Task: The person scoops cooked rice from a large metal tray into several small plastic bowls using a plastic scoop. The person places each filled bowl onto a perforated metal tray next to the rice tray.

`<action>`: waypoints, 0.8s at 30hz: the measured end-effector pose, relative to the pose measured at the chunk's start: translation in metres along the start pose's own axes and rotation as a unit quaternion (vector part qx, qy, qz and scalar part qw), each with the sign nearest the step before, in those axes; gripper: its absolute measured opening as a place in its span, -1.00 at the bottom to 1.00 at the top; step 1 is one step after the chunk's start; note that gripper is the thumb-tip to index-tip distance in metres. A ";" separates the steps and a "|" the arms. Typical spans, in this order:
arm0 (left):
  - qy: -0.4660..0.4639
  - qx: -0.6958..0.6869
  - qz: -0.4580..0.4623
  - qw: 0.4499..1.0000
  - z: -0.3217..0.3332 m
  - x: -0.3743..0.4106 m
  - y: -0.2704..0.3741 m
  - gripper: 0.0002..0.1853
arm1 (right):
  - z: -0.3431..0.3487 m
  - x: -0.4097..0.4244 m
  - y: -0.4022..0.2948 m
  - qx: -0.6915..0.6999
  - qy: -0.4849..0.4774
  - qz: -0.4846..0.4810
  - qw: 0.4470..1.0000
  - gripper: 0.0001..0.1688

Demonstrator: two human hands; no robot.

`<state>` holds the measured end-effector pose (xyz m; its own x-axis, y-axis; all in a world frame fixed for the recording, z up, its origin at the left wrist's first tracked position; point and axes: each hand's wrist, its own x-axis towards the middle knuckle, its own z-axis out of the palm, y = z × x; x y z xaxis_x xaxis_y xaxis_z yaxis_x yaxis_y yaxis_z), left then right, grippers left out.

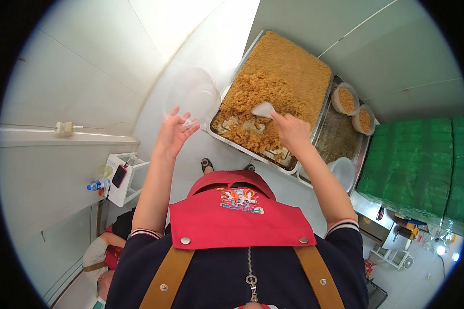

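Note:
My left hand [176, 129] holds a clear round plastic tub [191, 90] by its edge, out to the left of a big metal tray [251, 150]. Inside the tub I see no contents. Between the fingers of my right hand [293, 131] is a white plastic scoop [263, 109], slightly blurred, just over the tray. Golden-brown crumbly food [270, 90], perhaps shredded meat floss, fills the tray. It lies flat and smooth at the far end and loose in the middle. Near the front corner, patches of the tray bottom show through.
A second metal tray [334, 135] to the right holds two tubs of the food [346, 99] and a stack of empty tubs [342, 174]. Green wrapped stacks [406, 166] stand beyond. At left are a white stool [125, 185] with a phone and bottle, and another person [102, 251].

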<state>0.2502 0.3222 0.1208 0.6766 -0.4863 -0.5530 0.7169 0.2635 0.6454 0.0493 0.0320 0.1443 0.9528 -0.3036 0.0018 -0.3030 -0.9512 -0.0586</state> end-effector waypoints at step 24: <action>-0.016 0.044 -0.006 0.999 0.024 0.010 -0.011 -0.09 | 0.057 -0.069 0.056 -0.089 -0.007 -0.052 0.995 -0.39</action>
<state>0.2449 0.2950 0.1208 0.6614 -0.5154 -0.5448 0.7065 0.1842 0.6833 -0.0327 0.0026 0.0837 0.9791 -0.2027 -0.0152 -0.1995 -0.9726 0.1191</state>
